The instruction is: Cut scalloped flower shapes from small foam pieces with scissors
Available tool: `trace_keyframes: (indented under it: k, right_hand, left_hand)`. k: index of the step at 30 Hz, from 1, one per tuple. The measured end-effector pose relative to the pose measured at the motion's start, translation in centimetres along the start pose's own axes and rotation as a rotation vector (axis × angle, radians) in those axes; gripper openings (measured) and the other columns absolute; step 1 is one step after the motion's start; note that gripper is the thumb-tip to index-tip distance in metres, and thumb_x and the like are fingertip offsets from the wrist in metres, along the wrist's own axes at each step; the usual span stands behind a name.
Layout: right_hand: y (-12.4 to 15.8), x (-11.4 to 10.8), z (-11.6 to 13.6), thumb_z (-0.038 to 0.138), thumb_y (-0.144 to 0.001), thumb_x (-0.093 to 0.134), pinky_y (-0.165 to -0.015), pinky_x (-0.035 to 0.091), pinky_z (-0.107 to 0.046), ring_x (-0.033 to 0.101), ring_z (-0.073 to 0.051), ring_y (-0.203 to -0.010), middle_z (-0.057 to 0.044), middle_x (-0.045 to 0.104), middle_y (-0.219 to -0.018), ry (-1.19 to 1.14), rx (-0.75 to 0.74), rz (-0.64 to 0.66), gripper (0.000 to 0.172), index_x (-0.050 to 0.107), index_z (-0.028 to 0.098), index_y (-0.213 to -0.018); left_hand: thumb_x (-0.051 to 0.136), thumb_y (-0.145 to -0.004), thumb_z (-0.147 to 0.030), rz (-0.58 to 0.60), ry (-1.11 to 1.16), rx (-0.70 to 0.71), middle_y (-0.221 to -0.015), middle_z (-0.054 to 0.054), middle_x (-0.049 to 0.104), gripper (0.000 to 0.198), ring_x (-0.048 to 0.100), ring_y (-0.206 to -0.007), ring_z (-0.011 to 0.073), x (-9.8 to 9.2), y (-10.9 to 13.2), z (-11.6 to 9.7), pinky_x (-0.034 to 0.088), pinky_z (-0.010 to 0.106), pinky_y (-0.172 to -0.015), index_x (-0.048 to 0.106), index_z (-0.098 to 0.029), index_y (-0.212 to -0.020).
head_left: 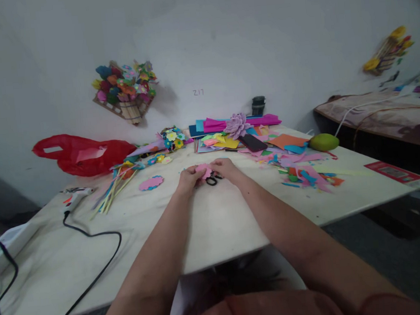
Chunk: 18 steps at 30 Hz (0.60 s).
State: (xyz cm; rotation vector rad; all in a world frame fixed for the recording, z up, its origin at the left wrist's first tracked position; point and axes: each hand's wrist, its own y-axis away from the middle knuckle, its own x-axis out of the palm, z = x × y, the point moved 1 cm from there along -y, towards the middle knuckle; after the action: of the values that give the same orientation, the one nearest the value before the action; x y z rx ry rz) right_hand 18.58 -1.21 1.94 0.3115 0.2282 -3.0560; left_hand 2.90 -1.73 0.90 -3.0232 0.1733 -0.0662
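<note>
The pink piece (204,172) is in the middle, over the bench (224,225), between the left hand (189,180) and the right hand (224,168). Its edge is wavy, like petals. The left hand pinches one side, and the right hand's fingers look closed on the other side. To do this well, the person should hold it softly by the edge, so it does not bend or tear. Small, slow turns would be best. The scissors (211,181) are very close (their black loops poke out just below), so it is wise to mind where the sharp part points.

That sharp part cannot be seen. It is also hard to tell if a right-hand finger touches a loop, or if the scissors just lie there. The fingertips are tiny and blurry, and nobody could count the layers in the pink piece.

Farther left, a pink round shape (150,184) covers most of something blue under it. The glue gun (76,198) has a black cord that goes out of sight. The red bag (94,156) hides most of what is inside. On the right, the paper scraps (310,178) overlap in a muddle.
</note>
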Motion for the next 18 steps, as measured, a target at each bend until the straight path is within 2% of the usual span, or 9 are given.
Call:
trace_keyframes:
  k: [3,6,12,15,18]
  right_hand:
    - [0.17,0.32,0.24,0.019,-0.073,0.062,-0.046,0.035,-0.017,0.047,-0.007,-0.047,0.004,0.052,-0.050,0.046,-0.028,-0.033,0.008,0.061,0.014,-0.067]
    - [0.28,0.46,0.38,0.020,-0.071,0.062,-0.048,0.036,-0.019,0.046,-0.007,-0.046,0.005,0.049,-0.047,0.056,-0.038,-0.054,0.011,0.058,0.014,-0.063]
    - [-0.10,0.56,-0.25,0.027,-0.076,0.059,-0.049,0.038,-0.020,0.047,-0.009,-0.047,0.004,0.053,-0.050,0.100,-0.058,-0.031,0.015,0.061,0.014,-0.069]
    - [-0.24,0.35,-0.28,0.028,-0.080,0.056,-0.057,0.042,-0.022,0.057,-0.012,-0.060,-0.001,0.065,-0.066,0.346,-0.128,-0.060,0.017,0.067,0.015,-0.077]
    - [0.21,0.07,0.43,0.031,-0.082,0.056,-0.071,0.044,-0.027,0.063,-0.019,-0.083,-0.006,0.071,-0.087,0.764,-0.166,-0.132,0.020,0.070,0.019,-0.090]
  left_hand:
    - [0.082,-0.051,-0.043,0.010,-0.008,0.011,-0.046,0.002,0.057,0.037,0.045,-0.037,0.0089,-0.09,-0.04,0.09,0.031,0.021,-0.038,0.064,-0.014,-0.064]
    - [0.082,-0.051,-0.041,0.013,-0.001,0.010,-0.047,0.001,0.056,0.036,0.045,-0.037,0.0086,-0.06,-0.01,0.05,0.030,0.020,-0.038,0.065,-0.013,-0.067]
    - [0.081,-0.051,-0.041,-0.011,0.046,0.017,-0.046,0.001,0.054,0.036,0.043,-0.037,0.0075,0.14,0.03,-0.02,0.029,0.020,-0.038,0.061,-0.013,-0.061]
    - [0.080,-0.051,-0.042,-0.096,0.081,0.059,-0.049,0.000,0.055,0.036,0.046,-0.040,0.0079,0.04,-0.05,-0.03,0.033,0.020,-0.040,0.058,-0.014,-0.059]
    - [0.080,-0.052,-0.041,-0.183,0.103,0.089,-0.051,-0.001,0.056,0.036,0.050,-0.044,0.0090,-0.11,-0.10,-0.12,0.037,0.020,-0.043,0.057,-0.015,-0.060]
